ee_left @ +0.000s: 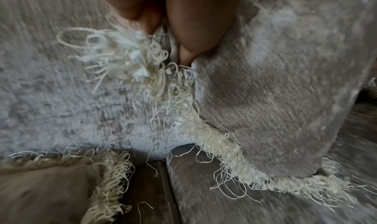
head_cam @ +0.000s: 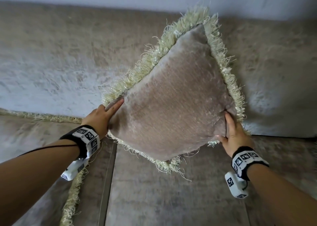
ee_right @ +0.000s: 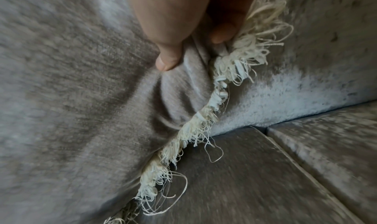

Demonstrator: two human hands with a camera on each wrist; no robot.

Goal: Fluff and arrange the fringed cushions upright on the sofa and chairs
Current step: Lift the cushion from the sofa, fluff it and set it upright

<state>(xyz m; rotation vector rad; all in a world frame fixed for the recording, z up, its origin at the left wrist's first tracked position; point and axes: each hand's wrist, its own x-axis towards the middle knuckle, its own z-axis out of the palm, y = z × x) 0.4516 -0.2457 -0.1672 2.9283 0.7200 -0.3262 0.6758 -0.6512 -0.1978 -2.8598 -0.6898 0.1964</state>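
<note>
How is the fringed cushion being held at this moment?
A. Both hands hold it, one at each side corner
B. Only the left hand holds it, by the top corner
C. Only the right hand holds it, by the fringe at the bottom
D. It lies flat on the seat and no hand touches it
A: the left hand and the right hand each grip a side corner of the cushion, which stands on one corner against the sofa.

I hold a taupe velvet cushion (head_cam: 175, 95) — edged all round in shaggy cream fringe (head_cam: 221, 54) — tilted on one corner above the sofa seat (head_cam: 171, 200), its top corner toward the backrest (head_cam: 60, 54). My left hand (head_cam: 101, 117) and right hand (head_cam: 235, 135) pinch its side corners. A second fringed cushion (head_cam: 34, 133) lies flat on the seat, left.
</note>
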